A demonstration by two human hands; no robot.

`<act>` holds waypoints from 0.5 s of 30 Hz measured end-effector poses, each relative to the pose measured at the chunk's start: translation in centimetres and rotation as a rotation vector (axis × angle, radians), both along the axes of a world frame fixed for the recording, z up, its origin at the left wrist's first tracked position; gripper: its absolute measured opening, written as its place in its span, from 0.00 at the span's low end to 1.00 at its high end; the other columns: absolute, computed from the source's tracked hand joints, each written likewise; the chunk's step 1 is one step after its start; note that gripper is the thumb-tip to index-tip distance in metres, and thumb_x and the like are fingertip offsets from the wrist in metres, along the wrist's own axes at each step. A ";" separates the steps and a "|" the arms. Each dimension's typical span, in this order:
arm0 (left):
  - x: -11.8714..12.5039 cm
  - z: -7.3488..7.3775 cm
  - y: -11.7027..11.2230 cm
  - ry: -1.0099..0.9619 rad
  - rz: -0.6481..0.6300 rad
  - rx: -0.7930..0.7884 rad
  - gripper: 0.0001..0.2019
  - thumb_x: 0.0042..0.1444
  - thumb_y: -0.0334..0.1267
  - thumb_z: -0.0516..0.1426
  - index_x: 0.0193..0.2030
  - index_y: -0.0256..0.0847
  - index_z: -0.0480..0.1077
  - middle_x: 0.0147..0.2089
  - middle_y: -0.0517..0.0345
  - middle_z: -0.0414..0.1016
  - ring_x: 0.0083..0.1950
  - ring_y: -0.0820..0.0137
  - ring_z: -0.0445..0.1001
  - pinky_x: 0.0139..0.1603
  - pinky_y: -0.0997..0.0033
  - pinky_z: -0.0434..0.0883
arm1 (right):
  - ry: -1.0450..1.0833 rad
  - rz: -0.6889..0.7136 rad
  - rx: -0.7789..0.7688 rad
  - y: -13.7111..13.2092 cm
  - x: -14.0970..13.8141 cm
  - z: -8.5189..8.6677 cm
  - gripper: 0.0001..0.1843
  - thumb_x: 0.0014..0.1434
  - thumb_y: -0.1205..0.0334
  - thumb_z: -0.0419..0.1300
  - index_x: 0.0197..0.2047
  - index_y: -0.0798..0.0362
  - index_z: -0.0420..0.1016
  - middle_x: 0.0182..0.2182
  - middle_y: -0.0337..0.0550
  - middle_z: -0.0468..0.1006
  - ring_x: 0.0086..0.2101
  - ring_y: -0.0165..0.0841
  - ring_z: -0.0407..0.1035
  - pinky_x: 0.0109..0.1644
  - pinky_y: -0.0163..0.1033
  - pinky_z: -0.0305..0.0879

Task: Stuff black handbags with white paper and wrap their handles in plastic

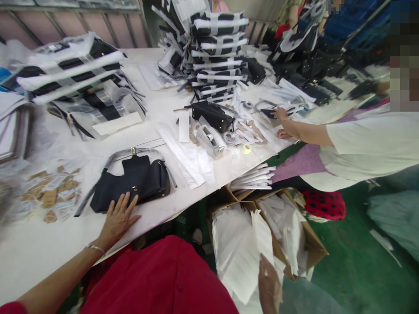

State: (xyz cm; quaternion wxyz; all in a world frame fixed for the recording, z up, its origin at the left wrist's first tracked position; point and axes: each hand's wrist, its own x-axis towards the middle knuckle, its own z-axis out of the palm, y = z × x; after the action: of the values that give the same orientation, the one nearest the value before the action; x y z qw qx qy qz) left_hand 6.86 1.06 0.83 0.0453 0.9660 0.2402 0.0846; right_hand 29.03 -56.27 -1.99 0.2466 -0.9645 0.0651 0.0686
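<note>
My left hand point(118, 218) lies flat with its fingers spread, the fingertips on the near edge of a black handbag point(134, 181) that rests on the white table point(39, 248). The bag has gold studs and a strap wrapped in clear plastic. My right hand point(269, 283) reaches down beside the table into a cardboard box point(314, 244) of white paper sheets point(238, 253). Its fingers touch the sheets, and I cannot make out whether they grip one.
A person in a white shirt works at the table's right end, with a hand point(280, 114) on items there. Stacks of black-and-white wrapped bags point(218, 48) stand at the back. A tape dispenser point(209, 139), paper strips and tan tags point(52, 192) lie around.
</note>
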 end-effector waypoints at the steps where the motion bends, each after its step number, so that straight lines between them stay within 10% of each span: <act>1: 0.0 -0.1 0.0 0.004 0.005 0.001 0.32 0.65 0.53 0.41 0.66 0.31 0.63 0.71 0.31 0.52 0.73 0.45 0.49 0.68 0.36 0.47 | 0.074 0.024 0.017 0.1 -1.3 -2.1 0.29 0.50 0.37 0.47 0.41 0.45 0.80 0.45 0.53 0.81 0.48 0.55 0.74 0.54 0.57 0.71; 6: -0.2 -0.2 -0.2 0.033 0.003 0.003 0.32 0.66 0.52 0.44 0.67 0.30 0.60 0.73 0.33 0.47 0.74 0.46 0.46 0.70 0.38 0.44 | 0.419 0.091 -0.026 0.3 -5.5 -8.5 0.31 0.46 0.37 0.51 0.41 0.50 0.79 0.47 0.54 0.81 0.50 0.54 0.73 0.55 0.54 0.70; 15: -0.6 -0.7 0.0 0.119 0.044 0.031 0.28 0.67 0.48 0.46 0.67 0.31 0.57 0.75 0.39 0.42 0.75 0.48 0.43 0.71 0.40 0.44 | 0.505 -0.049 -0.223 1.0 -0.1 -11.4 0.36 0.47 0.33 0.54 0.46 0.53 0.77 0.46 0.61 0.79 0.48 0.56 0.74 0.52 0.58 0.70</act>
State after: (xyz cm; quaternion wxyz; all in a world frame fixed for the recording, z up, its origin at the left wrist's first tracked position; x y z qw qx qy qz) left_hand 6.29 1.09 0.13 0.0140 0.9643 0.2625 0.0316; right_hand 28.98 -55.30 -13.36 0.1162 -0.9362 0.1551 0.2932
